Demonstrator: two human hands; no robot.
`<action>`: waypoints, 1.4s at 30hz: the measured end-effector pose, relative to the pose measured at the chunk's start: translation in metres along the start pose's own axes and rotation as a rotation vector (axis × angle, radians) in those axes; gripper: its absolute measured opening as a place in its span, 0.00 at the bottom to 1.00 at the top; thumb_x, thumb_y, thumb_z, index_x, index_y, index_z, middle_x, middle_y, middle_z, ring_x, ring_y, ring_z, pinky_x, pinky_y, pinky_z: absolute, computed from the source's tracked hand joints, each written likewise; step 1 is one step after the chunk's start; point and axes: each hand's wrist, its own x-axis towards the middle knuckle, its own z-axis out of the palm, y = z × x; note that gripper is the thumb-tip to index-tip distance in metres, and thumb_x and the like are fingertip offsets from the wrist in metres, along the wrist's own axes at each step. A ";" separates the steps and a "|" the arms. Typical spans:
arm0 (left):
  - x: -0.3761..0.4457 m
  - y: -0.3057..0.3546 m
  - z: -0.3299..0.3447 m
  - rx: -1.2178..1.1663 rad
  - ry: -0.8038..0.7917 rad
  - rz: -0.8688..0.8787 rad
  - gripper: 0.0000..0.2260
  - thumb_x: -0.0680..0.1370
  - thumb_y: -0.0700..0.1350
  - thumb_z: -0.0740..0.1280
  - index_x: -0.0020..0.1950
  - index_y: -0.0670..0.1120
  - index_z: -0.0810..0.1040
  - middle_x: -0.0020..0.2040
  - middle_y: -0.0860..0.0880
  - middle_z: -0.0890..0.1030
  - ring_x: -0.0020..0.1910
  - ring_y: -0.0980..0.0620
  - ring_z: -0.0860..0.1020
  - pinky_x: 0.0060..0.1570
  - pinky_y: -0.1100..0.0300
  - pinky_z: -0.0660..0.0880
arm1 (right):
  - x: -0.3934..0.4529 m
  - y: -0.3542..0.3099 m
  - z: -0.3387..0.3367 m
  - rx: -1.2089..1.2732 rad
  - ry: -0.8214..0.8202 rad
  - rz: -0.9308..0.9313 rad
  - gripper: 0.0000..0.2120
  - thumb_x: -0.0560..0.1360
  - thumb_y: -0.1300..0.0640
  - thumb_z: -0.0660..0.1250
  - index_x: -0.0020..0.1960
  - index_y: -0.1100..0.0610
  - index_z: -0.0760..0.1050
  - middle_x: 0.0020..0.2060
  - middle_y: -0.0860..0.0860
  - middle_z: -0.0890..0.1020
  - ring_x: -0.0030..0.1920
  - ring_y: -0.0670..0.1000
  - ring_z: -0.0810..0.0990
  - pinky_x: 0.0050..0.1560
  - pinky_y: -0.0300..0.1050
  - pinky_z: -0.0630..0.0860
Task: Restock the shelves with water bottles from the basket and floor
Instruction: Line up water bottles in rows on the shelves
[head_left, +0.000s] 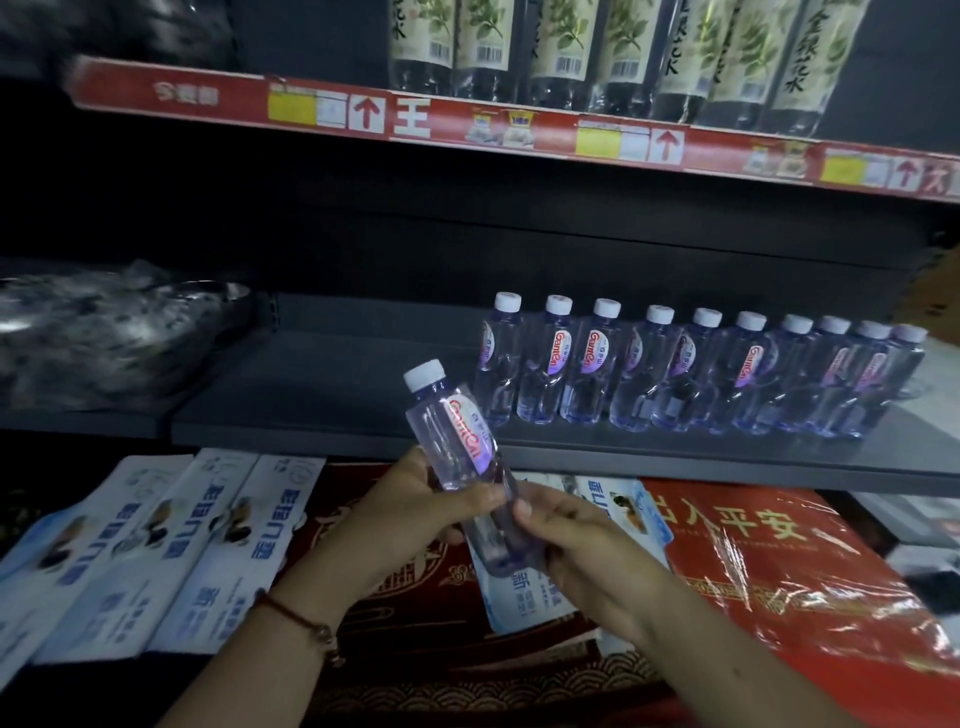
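Both hands grip one water bottle (460, 447) in front of the shelf: the left hand (421, 506) wraps its fingers round the middle, and the right hand (576, 535) curls round the lower end. The bottle tilts, its white cap up and to the left. Just behind it, on the dark shelf (322, 395), a row of matching bottles (696, 374) stands upright. Below the shelf lie white-and-blue packets (156, 545) and a red wrapped box (789, 561). Taller bottles (613, 47) fill the upper shelf.
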 end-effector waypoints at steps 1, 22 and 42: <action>-0.001 -0.001 0.002 -0.018 0.009 0.020 0.15 0.75 0.42 0.75 0.59 0.51 0.77 0.47 0.58 0.87 0.46 0.60 0.85 0.39 0.66 0.79 | 0.000 0.000 -0.001 -0.049 0.011 -0.027 0.17 0.72 0.61 0.73 0.60 0.62 0.81 0.55 0.61 0.84 0.53 0.54 0.84 0.50 0.42 0.79; 0.014 -0.013 -0.036 0.842 0.340 0.170 0.32 0.82 0.60 0.60 0.82 0.56 0.51 0.82 0.52 0.57 0.78 0.51 0.60 0.73 0.55 0.61 | 0.104 0.005 0.045 -0.698 0.345 -0.281 0.11 0.72 0.59 0.74 0.48 0.45 0.76 0.47 0.47 0.84 0.48 0.47 0.83 0.51 0.47 0.80; 0.028 -0.054 -0.048 1.245 0.310 0.099 0.35 0.82 0.61 0.59 0.83 0.52 0.46 0.82 0.44 0.51 0.80 0.43 0.55 0.77 0.46 0.56 | 0.201 0.017 0.063 -0.814 0.783 -0.253 0.25 0.75 0.51 0.71 0.66 0.61 0.69 0.59 0.58 0.77 0.57 0.59 0.79 0.55 0.54 0.77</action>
